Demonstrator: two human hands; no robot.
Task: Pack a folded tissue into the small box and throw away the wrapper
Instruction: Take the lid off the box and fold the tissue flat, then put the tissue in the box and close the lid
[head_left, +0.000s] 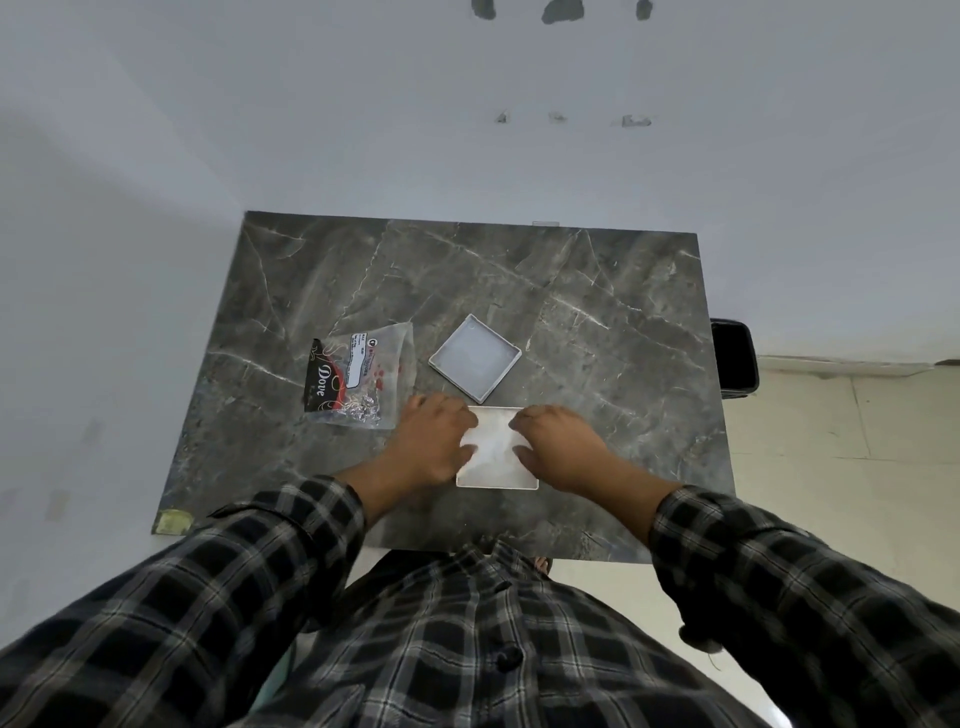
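one wrapper (358, 376) reads "dove", left of both hands (498, 447).

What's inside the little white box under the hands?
The small white square box holds something flat and white, probably the folded tissue. The left hand and right hand cover its side edges, so those parts stay hidden.

Plain domestic-looking room: bare white wall (467, 130) with scuffs, pale tiled floor (841, 441), dark marble-pattern table (597, 312), black bin (735, 358) beside it.
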